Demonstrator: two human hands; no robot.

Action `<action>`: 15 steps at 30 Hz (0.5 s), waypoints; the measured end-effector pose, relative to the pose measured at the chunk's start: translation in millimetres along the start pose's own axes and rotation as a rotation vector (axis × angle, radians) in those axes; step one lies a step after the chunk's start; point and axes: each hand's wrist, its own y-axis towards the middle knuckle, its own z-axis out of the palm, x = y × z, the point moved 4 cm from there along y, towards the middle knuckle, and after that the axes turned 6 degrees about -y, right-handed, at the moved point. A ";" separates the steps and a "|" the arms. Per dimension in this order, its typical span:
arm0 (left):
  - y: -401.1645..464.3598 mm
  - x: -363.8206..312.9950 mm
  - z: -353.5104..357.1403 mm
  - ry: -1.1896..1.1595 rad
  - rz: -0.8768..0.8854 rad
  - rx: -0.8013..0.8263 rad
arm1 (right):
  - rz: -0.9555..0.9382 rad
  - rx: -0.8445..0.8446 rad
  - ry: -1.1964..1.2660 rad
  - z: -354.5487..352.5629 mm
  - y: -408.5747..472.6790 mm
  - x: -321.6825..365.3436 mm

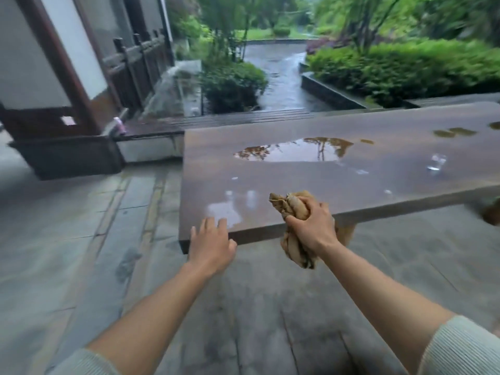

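Your right hand point(311, 223) gripping bunched tan cloth point(293, 209) over near edge of wet brown wooden tabletop point(351, 182); your left hand point(211, 243), fingers spread, resting near tabletop's near-left corner.

The right hand point(311, 226) covers the middle of the cloth point(286, 205), so the folds there are hidden; the table point(297, 180) runs out past the right edge; a clear thing point(436, 161) on it is too blurred to name; a brown shape point(492, 216) at the right edge is cut off; a pink object point(119, 125) by the wall is too small to tell.
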 end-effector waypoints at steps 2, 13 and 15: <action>24.8 62.7 -4.0 0.015 -0.075 0.009 | -0.019 0.046 -0.005 58.8 32.8 38.8; 181.4 221.8 76.8 -0.039 -0.257 0.143 | -0.012 0.263 -0.118 320.8 181.5 87.2; 209.8 234.3 103.0 -0.052 -0.270 0.188 | 0.009 0.285 -0.187 359.7 207.7 82.6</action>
